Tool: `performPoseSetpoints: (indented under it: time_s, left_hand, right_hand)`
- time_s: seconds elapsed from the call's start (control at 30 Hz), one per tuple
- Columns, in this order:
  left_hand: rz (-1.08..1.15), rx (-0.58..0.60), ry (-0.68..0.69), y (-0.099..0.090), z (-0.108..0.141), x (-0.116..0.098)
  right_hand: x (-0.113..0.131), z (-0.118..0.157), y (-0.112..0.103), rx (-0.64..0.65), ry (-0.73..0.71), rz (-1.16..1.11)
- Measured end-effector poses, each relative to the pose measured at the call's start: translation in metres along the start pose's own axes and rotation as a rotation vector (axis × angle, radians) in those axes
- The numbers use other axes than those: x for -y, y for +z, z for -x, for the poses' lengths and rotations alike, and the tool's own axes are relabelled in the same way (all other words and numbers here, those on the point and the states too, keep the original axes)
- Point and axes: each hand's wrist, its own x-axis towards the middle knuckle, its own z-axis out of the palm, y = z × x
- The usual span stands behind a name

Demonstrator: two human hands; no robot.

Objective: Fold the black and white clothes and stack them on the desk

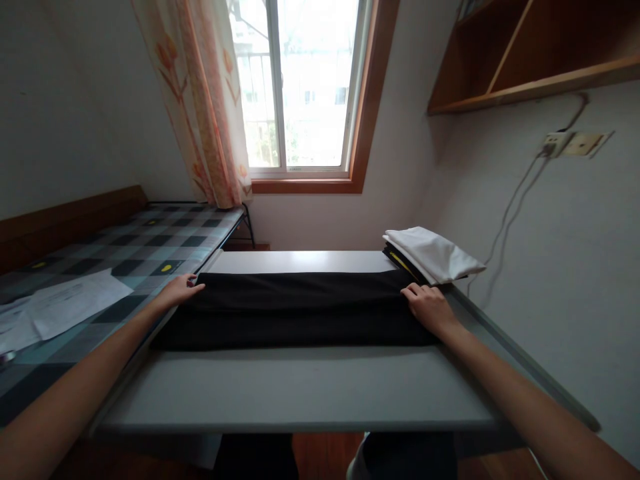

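Note:
A long black folded garment (300, 310) lies flat across the white table (300, 390), its long side running left to right. A crease line crosses it lengthwise; whether it is trousers or something else I cannot tell. At its far left corner, my left hand (179, 291) is closed, thumb and fingers pinching the cloth's edge. My right hand (431, 307) grips the far right end with bent fingers. Just beyond that hand sits a stack of folded clothes, with a white folded cloth (427, 253) on top and dark and yellow fabric (400, 263) below.
To the left stands a bed with a checked mattress (170, 233), where sheets of paper (75, 303) lie. A wall borders the table's right side, with a socket (556, 143) and hanging cables (513, 207). Behind are a window (315, 87) and a curtain (200, 100). A wooden shelf (525, 90) hangs upper right.

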Motion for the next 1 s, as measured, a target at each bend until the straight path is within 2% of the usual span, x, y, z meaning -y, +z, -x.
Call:
performPoseSetpoints:
  time_s: [0.1,0.23,0.37,0.47,0.53,0.67,0.77,0.87,1.0]
  left_hand:
    - [0.052,0.067,-0.061,0.003,-0.016,-0.008]
    - [0.006,0.102,-0.046,0.01,-0.027,-0.021]
    - [-0.192,-0.035,0.076,0.023,-0.027,-0.035]
    - [-0.238,-0.017,0.177,0.033,-0.022,-0.043]
    - [-0.246,-0.032,0.178,0.037,-0.02,-0.045]
    - [-0.295,-0.176,0.155,0.041,-0.016,-0.05]
    - [-0.308,-0.279,0.203,0.045,-0.009,-0.068]
    - [-0.183,-0.248,0.413,0.052,0.011,-0.106]
    - [-0.043,-0.017,0.934,0.069,0.051,-0.158]
  right_hand:
    - [0.006,0.002,-0.004,-0.006,0.034,0.027]
    - [0.009,0.007,-0.005,-0.052,0.068,0.029]
    - [0.009,0.01,-0.002,-0.07,0.079,0.019]
    - [0.009,0.012,-0.003,-0.052,0.057,-0.003]
    - [0.008,0.013,-0.006,-0.03,0.042,-0.018]
    - [0.009,0.016,-0.016,0.03,0.008,-0.051]
    - [0.017,0.013,-0.029,0.023,0.045,-0.072]
    - [0.034,0.0,-0.039,-0.015,0.07,-0.111]
    - [0.062,-0.02,-0.04,0.024,-0.018,-0.21]
